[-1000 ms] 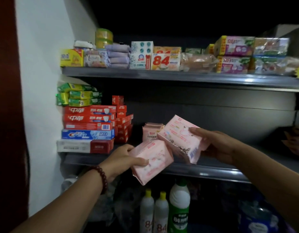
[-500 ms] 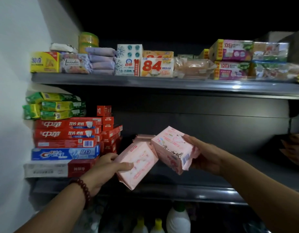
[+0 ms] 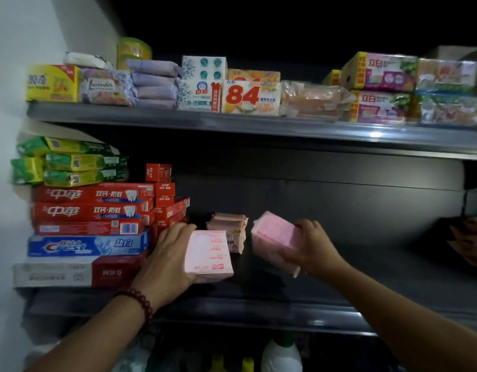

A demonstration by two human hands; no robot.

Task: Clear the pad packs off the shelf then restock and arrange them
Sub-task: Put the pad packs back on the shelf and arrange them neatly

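A small shop: dark metal shelves (image 3: pixel 259 314) carry stacks of the same goods, toothpaste boxes (image 3: pixel 92 210) at the left end, soap packs (image 3: pixel 250 96) on the upper shelf (image 3: pixel 232 126), bottles (image 3: pixel 281 355) below.

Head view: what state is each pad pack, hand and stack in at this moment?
left pink pack, upright, seemingly set on the middle shelf.
left hand, gripping the left pink pack's side.
right pink pack, tilted; unclear whether it touches the shelf.
right hand, holding the right pink pack.
back pad packs, stacked on the shelf behind.
toothpaste boxes, stacked at left.
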